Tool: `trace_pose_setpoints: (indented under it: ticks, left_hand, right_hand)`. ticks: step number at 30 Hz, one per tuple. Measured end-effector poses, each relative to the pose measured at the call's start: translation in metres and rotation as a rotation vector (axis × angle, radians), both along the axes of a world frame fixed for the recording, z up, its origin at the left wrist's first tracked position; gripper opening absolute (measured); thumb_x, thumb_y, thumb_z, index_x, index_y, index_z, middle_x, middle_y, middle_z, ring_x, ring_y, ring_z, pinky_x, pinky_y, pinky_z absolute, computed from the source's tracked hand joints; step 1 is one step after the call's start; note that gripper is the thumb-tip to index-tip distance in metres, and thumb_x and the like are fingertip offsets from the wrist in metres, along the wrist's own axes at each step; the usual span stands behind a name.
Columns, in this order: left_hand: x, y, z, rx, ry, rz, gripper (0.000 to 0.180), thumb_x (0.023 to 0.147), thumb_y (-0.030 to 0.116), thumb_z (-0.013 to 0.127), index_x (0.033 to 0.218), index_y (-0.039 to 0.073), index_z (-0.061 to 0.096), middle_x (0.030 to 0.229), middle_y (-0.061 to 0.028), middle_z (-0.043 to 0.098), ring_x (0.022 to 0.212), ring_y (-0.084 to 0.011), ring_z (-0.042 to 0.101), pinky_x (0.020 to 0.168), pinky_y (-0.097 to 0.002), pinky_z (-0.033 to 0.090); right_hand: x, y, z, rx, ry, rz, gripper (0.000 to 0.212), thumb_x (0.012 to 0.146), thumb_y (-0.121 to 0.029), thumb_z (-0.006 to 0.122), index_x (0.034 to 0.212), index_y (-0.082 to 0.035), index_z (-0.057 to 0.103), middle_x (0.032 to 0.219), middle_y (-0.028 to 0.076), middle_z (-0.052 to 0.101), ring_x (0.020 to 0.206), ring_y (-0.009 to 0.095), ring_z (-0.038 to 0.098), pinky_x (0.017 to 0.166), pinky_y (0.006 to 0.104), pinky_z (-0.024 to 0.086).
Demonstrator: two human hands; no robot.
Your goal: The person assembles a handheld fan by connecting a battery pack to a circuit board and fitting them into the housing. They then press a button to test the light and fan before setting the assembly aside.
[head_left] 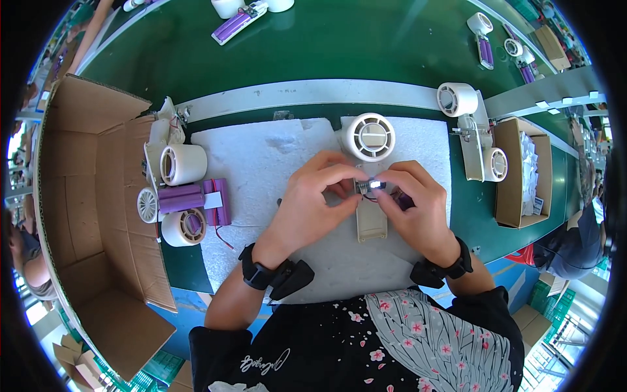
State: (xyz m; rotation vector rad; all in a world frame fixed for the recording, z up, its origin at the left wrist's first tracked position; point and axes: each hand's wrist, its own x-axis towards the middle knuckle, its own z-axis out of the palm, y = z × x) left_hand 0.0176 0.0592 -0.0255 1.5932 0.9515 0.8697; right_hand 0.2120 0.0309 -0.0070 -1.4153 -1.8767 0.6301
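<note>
At the middle of the work pad my left hand [312, 196] pinches a small dark, metallic part [361, 187] between thumb and fingertips. Facing it, my right hand [418, 202] is closed on a small dark piece [377, 185] with a bright white spot; its kind is too small to tell. Both pieces meet or nearly meet, and thin wires show beneath. Under my fingertips lies a cream plastic handle shell [371, 236], and just beyond stands a round cream housing [370, 136] with a spoked ring. My right palm partly hides a dark purple item.
A white foam pad [248, 157] covers the bench before me. Purple wrapped cells [183, 198] and cream housings [185, 164] sit at the left beside a large open carton [78, 196]. Farther right are another cream assembly [471, 147] and a carton of white packets [528, 170]. A metal rail [313, 91] crosses behind.
</note>
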Motion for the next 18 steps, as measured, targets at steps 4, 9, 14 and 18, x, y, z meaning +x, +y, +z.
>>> trace_pose_setpoints:
  ticks: [4, 9, 14, 18]
  left_hand:
    - [-0.0001, 0.0022, 0.0014, -0.11, -0.028, -0.048, 0.039, 0.081, -0.008, 0.063, 0.118, 0.004, 0.062, 0.088, -0.0066, 0.064, 0.08, -0.0119, 0.064, 0.076, -0.0265, 0.053]
    - [0.0021, 0.0026, 0.0027, -0.128, -0.006, -0.042, 0.037, 0.083, -0.008, 0.06, 0.118, 0.004, 0.061, 0.087, -0.0068, 0.064, 0.079, -0.0105, 0.062, 0.075, -0.0262, 0.053]
    - [0.0027, 0.0029, 0.003, -0.111, 0.006, -0.028, 0.036, 0.084, -0.008, 0.059, 0.118, 0.004, 0.061, 0.086, -0.007, 0.065, 0.079, -0.0101, 0.062, 0.074, -0.0259, 0.052]
    - [0.0026, 0.0031, 0.0027, -0.105, 0.007, -0.035, 0.036, 0.085, -0.007, 0.059, 0.119, 0.004, 0.061, 0.085, -0.0068, 0.065, 0.079, -0.01, 0.062, 0.073, -0.0258, 0.052]
  right_hand:
    - [0.0009, 0.0002, -0.0012, 0.008, -0.014, 0.023, 0.023, 0.073, 0.001, 0.074, 0.095, -0.003, 0.068, 0.093, 0.009, 0.064, 0.064, 0.015, 0.062, 0.055, 0.0255, 0.05]
    - [0.0006, 0.0032, -0.0057, 0.074, -0.042, 0.017, 0.024, 0.072, 0.002, 0.075, 0.095, -0.003, 0.069, 0.092, 0.009, 0.064, 0.063, 0.015, 0.062, 0.054, 0.0251, 0.05]
    - [0.0012, 0.0039, -0.0052, 0.122, -0.081, 0.04, 0.026, 0.071, 0.003, 0.075, 0.096, -0.002, 0.07, 0.09, 0.009, 0.064, 0.062, 0.016, 0.062, 0.052, 0.0246, 0.05]
    - [0.001, 0.0038, -0.0062, 0.169, -0.111, 0.049, 0.028, 0.071, 0.003, 0.075, 0.098, -0.002, 0.071, 0.09, 0.009, 0.064, 0.062, 0.016, 0.062, 0.052, 0.0246, 0.049]
